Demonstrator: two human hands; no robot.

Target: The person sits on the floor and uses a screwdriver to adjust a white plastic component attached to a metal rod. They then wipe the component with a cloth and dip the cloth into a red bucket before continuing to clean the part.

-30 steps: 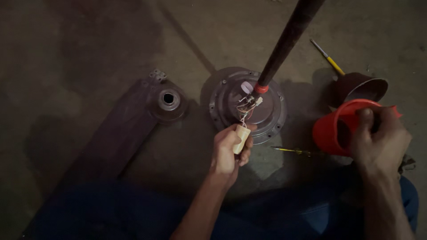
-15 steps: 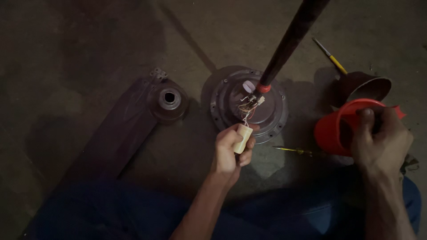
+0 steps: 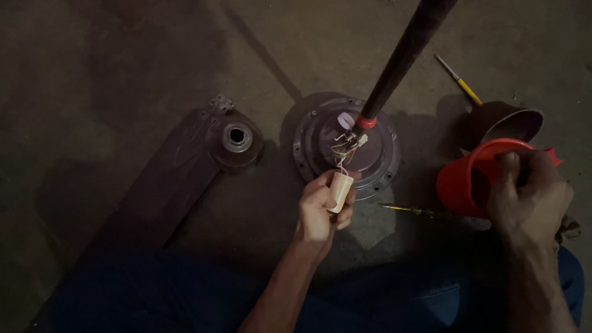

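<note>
My left hand (image 3: pixel 320 213) grips a small cream cylinder, a capacitor (image 3: pixel 340 191), whose thin wires run up to the base of a dark rod (image 3: pixel 404 52). The rod rises from a round grey motor housing (image 3: pixel 324 139) lying on the floor, with a red collar (image 3: pixel 366 122) at the joint. My right hand (image 3: pixel 530 197) holds the rim of a red plastic cup (image 3: pixel 459 182) at the right, thumb over its edge.
A dark fan blade (image 3: pixel 166 185) lies at the left beside a round brown cover with a centre hole (image 3: pixel 236 137). A yellow-handled screwdriver (image 3: pixel 408 210) lies near the cup. A dark cup-shaped cover (image 3: pixel 515 123) and a yellow-handled tool (image 3: pixel 459 80) rest at the upper right.
My left hand has shifted slightly with the capacitor and holds it a little more upright. My right hand stays on the red cup.
</note>
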